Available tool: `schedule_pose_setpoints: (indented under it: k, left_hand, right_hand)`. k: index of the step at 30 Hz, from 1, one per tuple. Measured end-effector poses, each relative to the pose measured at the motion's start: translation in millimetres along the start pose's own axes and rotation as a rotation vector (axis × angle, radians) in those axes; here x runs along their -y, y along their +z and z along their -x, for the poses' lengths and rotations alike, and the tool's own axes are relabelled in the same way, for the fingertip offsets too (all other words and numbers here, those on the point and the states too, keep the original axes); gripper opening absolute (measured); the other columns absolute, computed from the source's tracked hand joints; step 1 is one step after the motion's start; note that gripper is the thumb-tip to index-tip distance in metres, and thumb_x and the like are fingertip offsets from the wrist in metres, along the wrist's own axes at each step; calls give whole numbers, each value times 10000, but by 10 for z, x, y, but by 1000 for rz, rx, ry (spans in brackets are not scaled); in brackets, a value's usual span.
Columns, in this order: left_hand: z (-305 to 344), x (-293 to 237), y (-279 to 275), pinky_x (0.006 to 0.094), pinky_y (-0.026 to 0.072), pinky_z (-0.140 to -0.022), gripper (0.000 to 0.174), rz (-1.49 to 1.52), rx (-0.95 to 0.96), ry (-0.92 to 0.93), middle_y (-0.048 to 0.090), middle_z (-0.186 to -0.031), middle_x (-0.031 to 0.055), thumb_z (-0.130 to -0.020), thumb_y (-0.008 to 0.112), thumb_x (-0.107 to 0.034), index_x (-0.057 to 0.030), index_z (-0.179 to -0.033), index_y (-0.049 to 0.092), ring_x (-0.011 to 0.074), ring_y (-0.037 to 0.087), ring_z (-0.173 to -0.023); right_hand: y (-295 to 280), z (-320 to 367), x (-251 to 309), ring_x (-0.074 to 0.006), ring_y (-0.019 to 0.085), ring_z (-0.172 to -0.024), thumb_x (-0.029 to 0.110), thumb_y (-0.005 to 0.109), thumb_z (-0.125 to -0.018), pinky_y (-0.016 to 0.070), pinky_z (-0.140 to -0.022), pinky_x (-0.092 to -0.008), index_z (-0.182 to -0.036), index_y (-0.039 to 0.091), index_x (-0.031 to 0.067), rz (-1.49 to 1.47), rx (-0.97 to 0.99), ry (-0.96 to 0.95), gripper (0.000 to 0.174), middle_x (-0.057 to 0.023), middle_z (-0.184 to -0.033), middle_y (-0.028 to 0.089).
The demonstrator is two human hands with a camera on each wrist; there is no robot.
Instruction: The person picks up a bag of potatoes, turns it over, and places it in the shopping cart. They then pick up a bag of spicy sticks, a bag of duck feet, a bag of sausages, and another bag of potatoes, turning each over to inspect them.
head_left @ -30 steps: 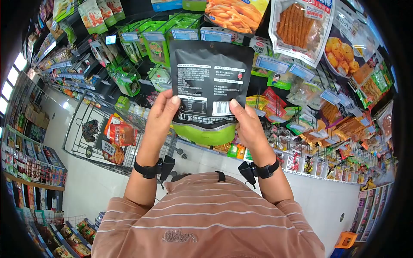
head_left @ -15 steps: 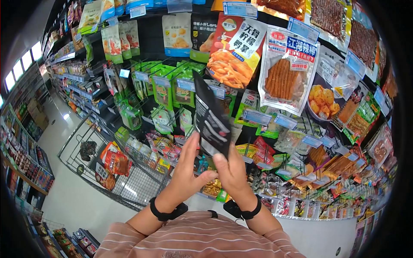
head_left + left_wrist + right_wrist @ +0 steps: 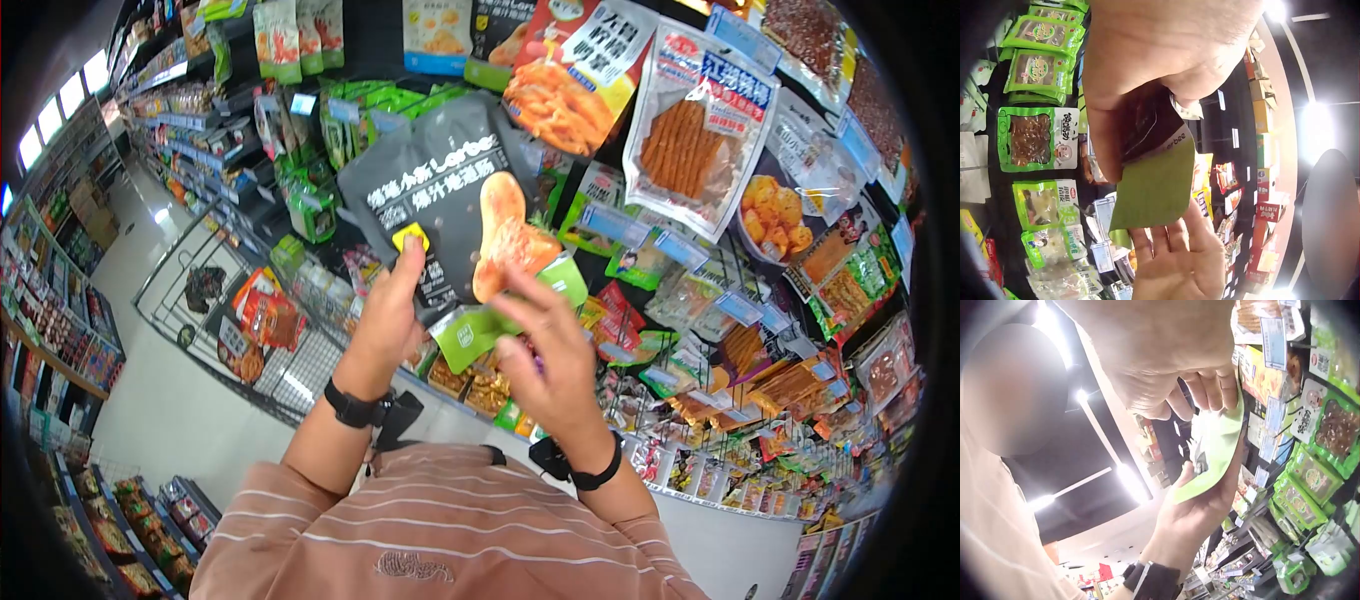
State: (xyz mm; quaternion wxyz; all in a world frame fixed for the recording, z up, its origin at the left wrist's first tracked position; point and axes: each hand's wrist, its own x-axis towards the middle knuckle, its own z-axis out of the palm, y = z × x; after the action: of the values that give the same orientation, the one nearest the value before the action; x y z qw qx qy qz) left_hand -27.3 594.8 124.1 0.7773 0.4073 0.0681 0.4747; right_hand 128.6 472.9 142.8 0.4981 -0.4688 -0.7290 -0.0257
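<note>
Reading "爆汁地道肠" and "Larbe", white on the dark grey, green-based plastic pouch [image 3: 455,200] near twelve o'clock! Over to one: catching a blurred "柠檬" on the red-and-yellow glossy pouch [image 3: 565,110]. Spotting "江湖辣" at two, across the silver, clear-windowed pouch [image 3: 690,150].

Cart [image 3: 305,375]: ten o'clock, on the floor [image 3: 155,430], packets [image 3: 272,312] in it
Display rack [image 3: 362,62]: twelve to two o'clock, pouches [image 3: 690,145] hanging on it
Low shelves [image 3: 152,500]: nine o'clock
Windows [image 3: 72,95]: ten o'clock, beyond the cart

Green pouch [image 3: 1224,439] in left hand [image 3: 1194,512]; right hand [image 3: 1163,356] above; packets [image 3: 1311,478] alongside; bright ceiling lights [image 3: 1130,482]
</note>
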Motion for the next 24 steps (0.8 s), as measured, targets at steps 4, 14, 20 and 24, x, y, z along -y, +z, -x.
schedule_pose_setpoints:
  k: [4, 14, 20, 24]
  left_hand:
    - [16, -19, -27, 377, 538, -975, 524, -48, -35, -27, 603, -1305, 155, -1067, 372, -403, 13, -1372, 468, 234, 643, -1135]
    - [71, -21, -31, 362, 555, -955, 566, -90, -24, -82, 608, -1290, 146, -1056, 360, -456, 3, -1372, 463, 223, 651, -1119]
    - [93, -54, -92, 355, 569, -930, 579, -85, -21, -107, 618, -1269, 157, -1052, 370, -464, 19, -1350, 484, 222, 668, -1086]
    - [93, -68, -149, 356, 570, -925, 582, -87, -25, -123, 625, -1259, 166, -1051, 377, -462, 29, -1339, 496, 227, 671, -1081]
  right_hand:
    - [-206, -2, -141, -338, 587, -1145, 51, 611, -883, 464, -975, -412, -1152, 634, -34, 165, -164, 43, 283, -211, -1274, 589]
    - [-95, 138, -397, -121, 576, -1025, 226, 547, -1015, 465, -890, -279, -1291, 532, -22, -420, -80, 545, 371, -71, -1137, 626]
    - [-45, 160, -410, -33, 547, -901, 216, 523, -1030, 456, -779, -204, -1220, 576, -4, -603, -65, 652, 295, 4, -1034, 628]
    - [-4, 145, -371, -33, 550, -891, 208, 526, -1029, 457, -774, -202, -1206, 580, -2, -614, -77, 672, 280, 9, -1018, 626]
